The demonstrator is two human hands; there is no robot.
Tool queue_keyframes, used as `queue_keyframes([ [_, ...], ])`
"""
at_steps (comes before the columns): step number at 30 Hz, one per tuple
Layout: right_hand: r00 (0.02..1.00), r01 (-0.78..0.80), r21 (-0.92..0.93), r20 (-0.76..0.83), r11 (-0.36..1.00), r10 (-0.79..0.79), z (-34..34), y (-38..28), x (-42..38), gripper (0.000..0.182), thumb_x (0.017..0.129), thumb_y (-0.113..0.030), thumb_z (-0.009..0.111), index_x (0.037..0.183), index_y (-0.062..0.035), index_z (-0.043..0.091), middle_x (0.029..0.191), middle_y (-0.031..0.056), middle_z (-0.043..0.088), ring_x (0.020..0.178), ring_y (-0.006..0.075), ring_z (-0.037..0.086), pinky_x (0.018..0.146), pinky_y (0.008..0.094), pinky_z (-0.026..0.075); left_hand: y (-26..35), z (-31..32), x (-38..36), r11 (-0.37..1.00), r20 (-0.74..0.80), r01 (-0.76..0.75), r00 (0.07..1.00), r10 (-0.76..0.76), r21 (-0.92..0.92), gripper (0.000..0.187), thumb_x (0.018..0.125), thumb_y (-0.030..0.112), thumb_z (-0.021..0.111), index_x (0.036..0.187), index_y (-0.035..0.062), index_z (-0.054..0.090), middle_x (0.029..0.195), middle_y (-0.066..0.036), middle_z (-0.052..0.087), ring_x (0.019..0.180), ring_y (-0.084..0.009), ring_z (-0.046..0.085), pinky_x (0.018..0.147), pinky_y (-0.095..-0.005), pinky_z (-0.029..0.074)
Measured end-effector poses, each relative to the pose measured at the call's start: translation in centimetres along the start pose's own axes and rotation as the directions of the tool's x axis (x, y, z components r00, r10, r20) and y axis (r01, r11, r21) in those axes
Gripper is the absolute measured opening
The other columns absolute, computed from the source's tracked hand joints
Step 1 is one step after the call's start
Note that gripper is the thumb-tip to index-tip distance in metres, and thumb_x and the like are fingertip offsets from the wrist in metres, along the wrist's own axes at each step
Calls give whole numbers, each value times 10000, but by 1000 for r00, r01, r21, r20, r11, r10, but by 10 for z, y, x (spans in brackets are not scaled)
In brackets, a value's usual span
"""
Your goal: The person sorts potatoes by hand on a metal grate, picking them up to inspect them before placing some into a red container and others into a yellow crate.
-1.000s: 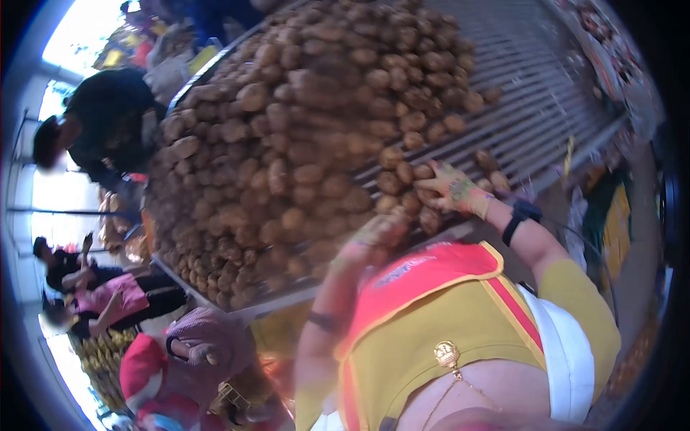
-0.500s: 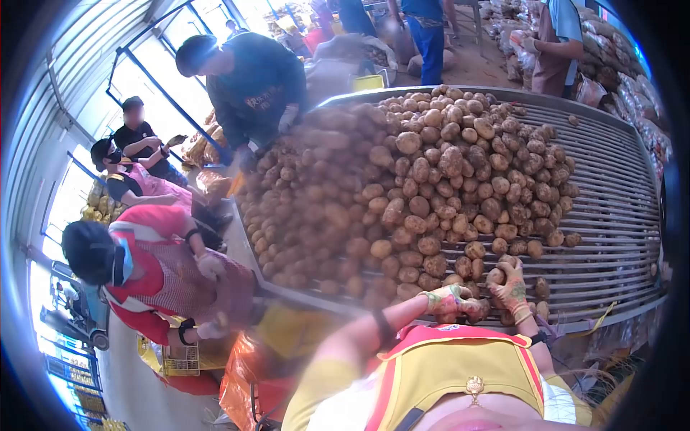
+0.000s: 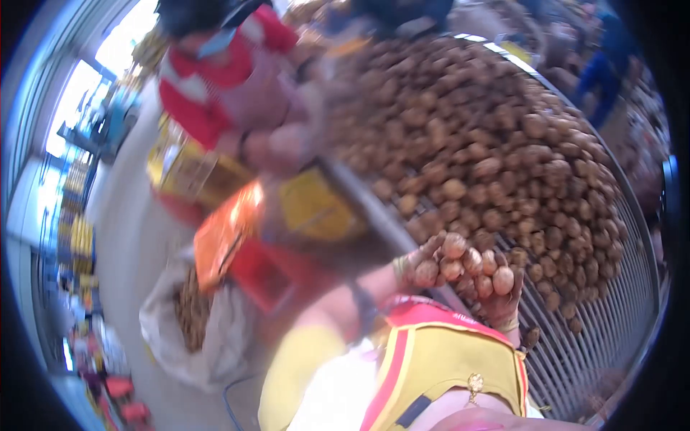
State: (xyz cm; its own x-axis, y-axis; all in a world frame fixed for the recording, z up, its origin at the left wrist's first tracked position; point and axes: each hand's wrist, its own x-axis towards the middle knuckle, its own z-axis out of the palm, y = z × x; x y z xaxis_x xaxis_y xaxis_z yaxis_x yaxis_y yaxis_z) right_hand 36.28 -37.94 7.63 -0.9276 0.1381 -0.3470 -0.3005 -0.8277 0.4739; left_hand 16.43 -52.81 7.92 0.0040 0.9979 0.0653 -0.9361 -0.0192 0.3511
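The left hand (image 3: pixel 422 264) and the right hand (image 3: pixel 505 300) are cupped from opposite sides around one clump of potatoes (image 3: pixel 468 267), so the clump sits directly between them. The left hand curves about its left side with the thumb and fingers against the outer potatoes; the right hand closes in on its right side, its fingers partly behind the potatoes. How many potatoes each hand bears cannot be told, nor whether the lowest ones rest on anything.

Just beyond both hands, and spreading off to the right of them, lies a broad pile of potatoes (image 3: pixel 496 161). It is heaped on a slatted metal worktop (image 3: pixel 568 359), whose bare bars show to the right of the right hand. A single potato (image 3: pixel 531 337) lies just beside the right wrist, apart from the pile. Close behind both hands is the wearer's yellow apron (image 3: pixel 456 363) with its red edging.

To the left of the left hand, well apart from it, are an orange bag (image 3: pixel 226 233), a red bin (image 3: pixel 262 269) and, farther off, a pale open sack (image 3: pixel 162 316) with brown contents. Beyond these, on the left hand's far side, a co-worker (image 3: pixel 251 93) in red sleeves leans near the worktop, forearms blurred.
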Motion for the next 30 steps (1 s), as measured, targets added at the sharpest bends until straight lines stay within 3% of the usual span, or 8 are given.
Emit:
queue_keyframes([
  [4, 955, -183, -871, -47, 456, 293, 8, 35, 75, 841, 912, -659, 525, 1562, -189, 272, 1430, 48, 479, 1173, 299, 562, 844, 460, 535, 9, -8, -84, 876, 74, -483, 874, 481, 2, 388, 939, 218, 615, 1306, 117, 540, 1169, -162, 636, 1109, -177, 563, 914, -250, 453],
  [15, 221, -808, -569, -531, -152, 818, -93, 308, 266, 642, 990, -478, 534, 1493, -123, 352, 1379, 35, 508, 1115, 198, 554, 852, 371, 488, 76, 23, -326, 518, -716, -855, 370, 593, -13, 446, 928, 390, 580, 1202, 40, 548, 1142, -130, 602, 992, -206, 562, 893, -374, 484],
  [18, 341, -749, -582, -749, -317, 568, -109, 358, 277, 563, 1007, -393, 534, 1474, -108, 405, 1423, 49, 475, 1211, 220, 534, 919, 379, 494, 37, -52, -403, 471, -888, -832, -53, 457, 293, 534, 964, 420, 492, 1332, 33, 481, 1306, -117, 574, 1127, -283, 576, 1002, -462, 488],
  [19, 431, -642, -688, -689, -339, 582, -119, 350, 279, 545, 1000, -352, 548, 1463, -95, 422, 1429, 65, 469, 1234, 234, 524, 940, 377, 491, 21, -84, -430, 242, -801, -970, 153, 579, -10, 549, 978, 435, 471, 1365, 46, 468, 1349, -102, 550, 1157, -278, 564, 999, -441, 485],
  [20, 526, -516, -778, -618, -359, 584, -135, 336, 280, 528, 993, -311, 563, 1453, -83, 439, 1435, 81, 463, 1256, 248, 515, 961, 375, 489, 6, -116, -456, 99, -663, -918, 348, 663, -384, 565, 992, 451, 451, 1399, 60, 456, 1392, -87, 527, 1186, -273, 552, 995, -420, 483],
  [23, 684, -326, -838, -528, -437, 503, -123, 268, 273, 554, 997, -373, 532, 1443, -54, 452, 1398, 124, 510, 1208, 236, 559, 975, 386, 495, 31, -163, -413, 629, -624, -701, 334, 707, 337, 533, 1010, 420, 453, 1387, 45, 487, 1396, -103, 527, 1228, -256, 536, 1027, -393, 443],
  [26, 845, -269, -856, -430, -442, 319, -70, 199, 239, 576, 977, -382, 560, 1430, -38, 468, 1390, 149, 528, 1225, 231, 550, 994, 378, 485, 71, -128, -309, 631, -606, 264, -179, 775, 729, 435, 1023, 344, 474, 1303, 25, 567, 1314, -131, 577, 1217, -249, 543, 1043, -382, 418],
  [30, 971, -240, -929, -234, -281, -55, -31, 117, 168, 490, 1007, -323, 537, 1403, -37, 498, 1342, 124, 567, 1196, 222, 568, 1023, 354, 459, 112, -110, -189, 234, -413, 444, 364, 835, 865, 337, 1023, 224, 498, 1261, 2, 585, 1257, -150, 601, 1201, -270, 552, 1040, -378, 420],
])
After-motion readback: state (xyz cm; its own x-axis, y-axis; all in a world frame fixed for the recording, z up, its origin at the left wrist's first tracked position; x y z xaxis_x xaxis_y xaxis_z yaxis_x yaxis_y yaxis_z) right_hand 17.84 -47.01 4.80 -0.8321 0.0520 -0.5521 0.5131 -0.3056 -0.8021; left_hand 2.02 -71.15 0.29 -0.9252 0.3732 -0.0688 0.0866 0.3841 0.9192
